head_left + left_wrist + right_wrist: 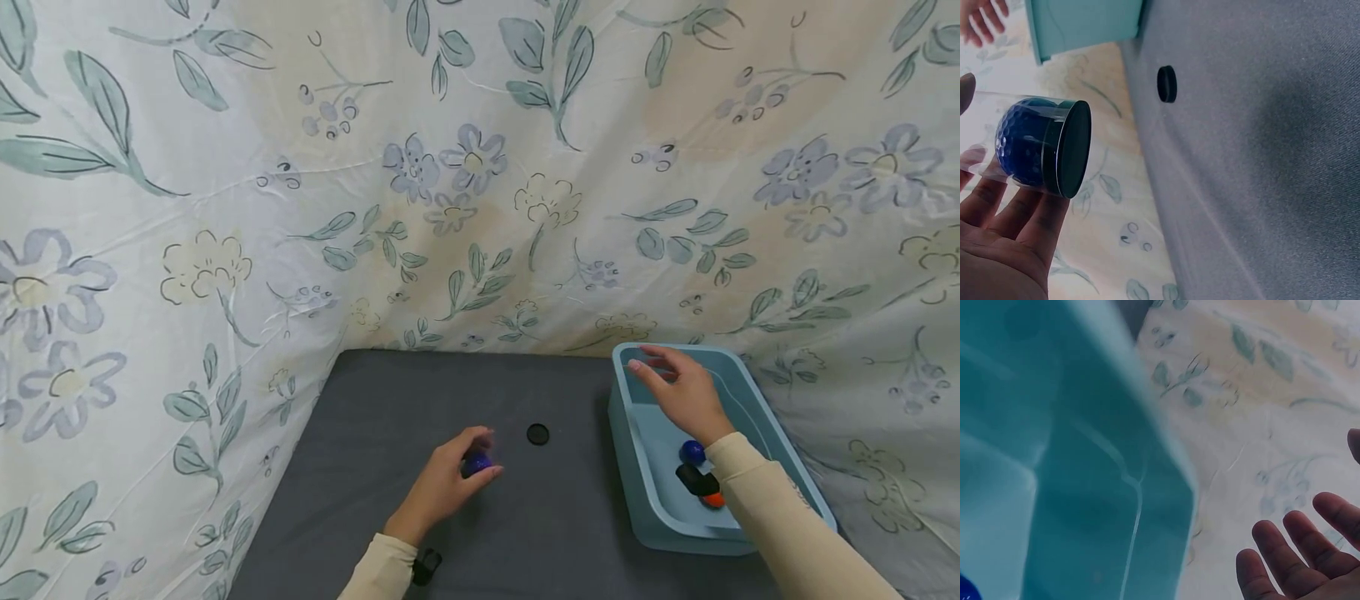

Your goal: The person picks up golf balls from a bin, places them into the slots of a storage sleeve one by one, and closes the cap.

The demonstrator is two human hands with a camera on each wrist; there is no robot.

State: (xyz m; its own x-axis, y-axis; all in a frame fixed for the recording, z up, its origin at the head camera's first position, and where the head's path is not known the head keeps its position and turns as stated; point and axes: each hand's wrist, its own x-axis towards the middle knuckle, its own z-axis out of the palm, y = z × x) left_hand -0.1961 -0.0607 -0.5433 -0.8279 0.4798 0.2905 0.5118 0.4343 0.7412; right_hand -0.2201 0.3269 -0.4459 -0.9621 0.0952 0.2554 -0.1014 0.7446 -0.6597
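Note:
My left hand grips a clear plastic tube above the grey table, with the thumb and fingers on opposite sides. Inside it a dimpled blue golf ball rests against the black cap that closes the lower end. A loose black lid lies on the table to the right of this hand. Over the light-blue bin hovers my right hand, fingers spread and relaxed, nothing in its grasp. A blue ball and a partly hidden orange ball lie on the bin's floor.
Floral cloth hangs behind the table and along both sides. The bin stands at the right end of the dark grey tabletop, close to the cloth, its walls rising above the surface.

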